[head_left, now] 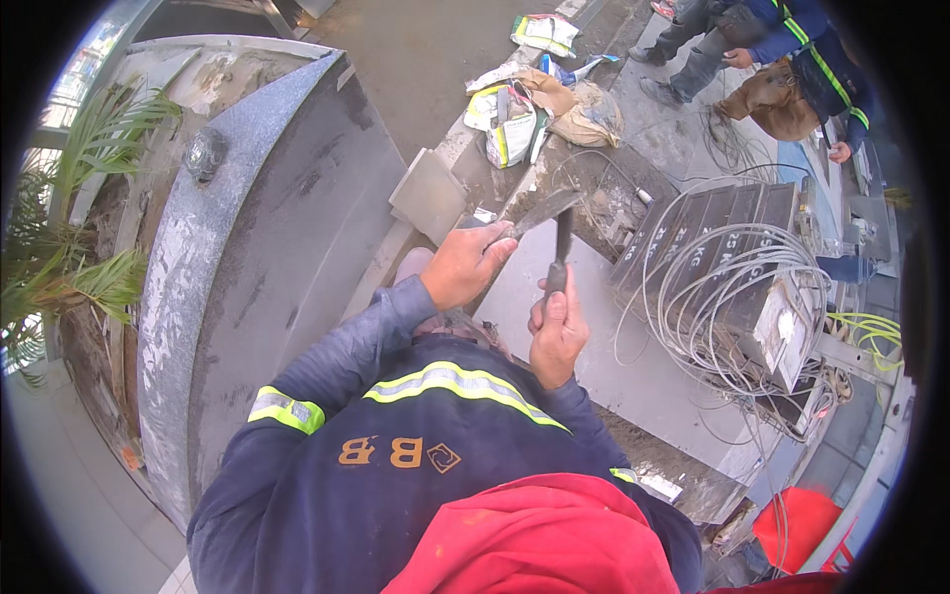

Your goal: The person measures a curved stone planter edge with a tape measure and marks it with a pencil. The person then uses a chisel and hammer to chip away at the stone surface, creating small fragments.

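Fingers closed, my left hand (465,264) holds a trowel (550,210) whose thin, grey, dirty blade points up and right. My right hand (559,337) is wrapped round the handle of a narrow, dark-bladed hand tool (563,238), held upright. Its exact kind is hard to tell, as the blade shows nearly edge-on. The two blades cross or lie very close together; whether they touch I cannot tell. Below both hands lies a large pale grey slab (524,297). Just beyond my left hand are square grey tiles (428,193).
Dark block weights (708,228) stand at the right, with loops of grey cable (683,307) over them. Torn bags (510,124) lie ahead. A curved stone-edged ledge (237,178) and palm leaves (109,148) are at the left. Two co-workers (782,79) are at the upper right.
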